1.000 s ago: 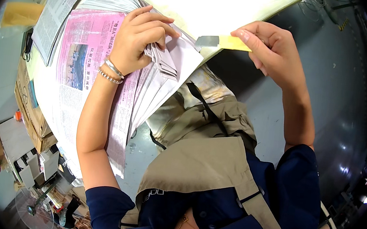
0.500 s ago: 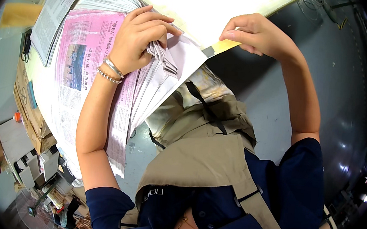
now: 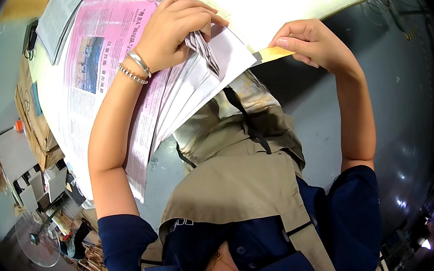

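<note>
My left hand [image 3: 181,30] rests on a stack of newspapers [image 3: 93,32] whose top sheet is pink. Its fingers are curled round a folded wad of thin greyish material [image 3: 204,54], perhaps paper or cloth. White sheet edges [image 3: 192,93] fan out beside the wad. In my right hand [image 3: 314,44], thumb and fingers pinch a flat yellow strip [image 3: 274,55] with a dark grey end [image 3: 258,59]. That grey end meets the corner of the white top sheet [image 3: 235,58]; whether it lies over or under the paper I cannot tell.
The pale table [image 3: 273,1] has its right edge just behind my right hand. Another newspaper pile [image 3: 62,24] lies at the far left. Cardboard [image 3: 34,111] and a fan [image 3: 37,238] are on the left side. Grey floor [image 3: 330,115] shows beyond the table edge.
Both hands appear slightly further right, along with the wad, sheet corner and strip. The view has shifted a little too. More of the yellow strip now shows beside my right fingers.
</note>
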The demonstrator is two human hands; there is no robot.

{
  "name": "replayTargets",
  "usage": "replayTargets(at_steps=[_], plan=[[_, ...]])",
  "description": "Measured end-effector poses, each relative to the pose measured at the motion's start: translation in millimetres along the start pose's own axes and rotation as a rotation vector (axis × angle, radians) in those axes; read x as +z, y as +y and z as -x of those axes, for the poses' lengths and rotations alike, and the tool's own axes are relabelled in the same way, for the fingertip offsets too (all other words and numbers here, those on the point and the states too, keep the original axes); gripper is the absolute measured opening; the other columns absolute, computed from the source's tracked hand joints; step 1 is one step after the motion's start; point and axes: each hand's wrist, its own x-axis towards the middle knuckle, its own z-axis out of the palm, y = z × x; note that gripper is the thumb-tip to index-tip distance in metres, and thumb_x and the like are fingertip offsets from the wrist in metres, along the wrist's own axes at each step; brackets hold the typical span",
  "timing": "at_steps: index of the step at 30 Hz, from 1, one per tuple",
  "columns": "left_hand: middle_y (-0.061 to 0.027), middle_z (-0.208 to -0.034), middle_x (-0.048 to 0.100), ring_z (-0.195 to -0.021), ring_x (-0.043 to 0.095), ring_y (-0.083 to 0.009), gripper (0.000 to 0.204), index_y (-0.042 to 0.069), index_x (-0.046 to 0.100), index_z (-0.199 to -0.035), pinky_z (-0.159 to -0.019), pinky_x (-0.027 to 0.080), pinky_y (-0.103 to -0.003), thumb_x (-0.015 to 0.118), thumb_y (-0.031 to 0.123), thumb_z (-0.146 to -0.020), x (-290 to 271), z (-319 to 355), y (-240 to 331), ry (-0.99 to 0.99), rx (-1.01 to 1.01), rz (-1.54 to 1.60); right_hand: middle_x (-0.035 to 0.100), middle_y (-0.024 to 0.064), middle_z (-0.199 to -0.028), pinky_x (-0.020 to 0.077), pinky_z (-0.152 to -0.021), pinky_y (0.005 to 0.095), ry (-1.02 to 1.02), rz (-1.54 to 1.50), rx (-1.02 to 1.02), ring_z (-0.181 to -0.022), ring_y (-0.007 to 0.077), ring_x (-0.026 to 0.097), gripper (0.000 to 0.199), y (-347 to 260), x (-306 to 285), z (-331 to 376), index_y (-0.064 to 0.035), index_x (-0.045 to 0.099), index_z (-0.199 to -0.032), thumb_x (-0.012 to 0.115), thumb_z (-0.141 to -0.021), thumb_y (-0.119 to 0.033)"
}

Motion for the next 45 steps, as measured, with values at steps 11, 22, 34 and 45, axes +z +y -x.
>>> replayTargets(at_steps=[11, 22, 34, 45], plan=[[-0.0027, -0.107, 0.068, -0.111, 0.055, -0.0265, 0.026, 0.010, 0.048, -0.070, -0.105, 0.031, -0.047, 0.048, -0.008, -0.052, -5, -1, 2, 0.008, 0.019, 0.016, 0.051, -0.0037, -0.060, 0.0266, -0.038, 0.0175, -0.081, -0.196, -0.011, -0.045, 0.0010, 0.038, 0.019, 6, 56, -3, 0.0009, 0.064, -0.094, 0.058, -0.092, -0.017], [-0.0017, -0.087, 0.065, -0.087, 0.057, -0.0236, 0.016, 0.011, 0.054, -0.075, -0.084, 0.041, -0.036, 0.054, -0.002, -0.066, 8, 2, -11, 0.164, 0.106, 0.184, 0.053, 0.0012, -0.052, 0.0335, -0.040, 0.0227, -0.211, -0.342, -0.010, -0.041, 0.0052, 0.045, 0.016, -1, 189, -5, -0.0033, 0.063, -0.099, 0.060, -0.091, -0.017], [-0.0026, -0.085, 0.065, -0.089, 0.057, -0.0258, 0.016, 0.011, 0.057, -0.075, -0.082, 0.043, -0.037, 0.055, -0.002, -0.066, 9, 5, -16, 0.196, 0.092, 0.172, 0.060, 0.0086, -0.059, 0.0473, -0.050, 0.0348, -0.474, -0.325, -0.228, -0.052, 0.0216, 0.061, 0.011, 11, 372, -23, -0.0019, 0.057, -0.073, 0.059, -0.080, -0.010], [-0.0054, -0.073, 0.059, -0.089, 0.056, -0.0229, 0.035, 0.012, 0.056, -0.064, -0.096, 0.035, -0.037, 0.048, 0.037, -0.088, 19, 21, -126, 0.404, 0.407, 1.464, 0.063, 0.0075, -0.065, 0.0485, -0.053, 0.0294, -0.439, -0.078, -0.081, -0.056, 0.0150, 0.062, 0.020, 23, 245, -11, -0.0031, 0.061, -0.105, 0.057, -0.091, -0.017]])
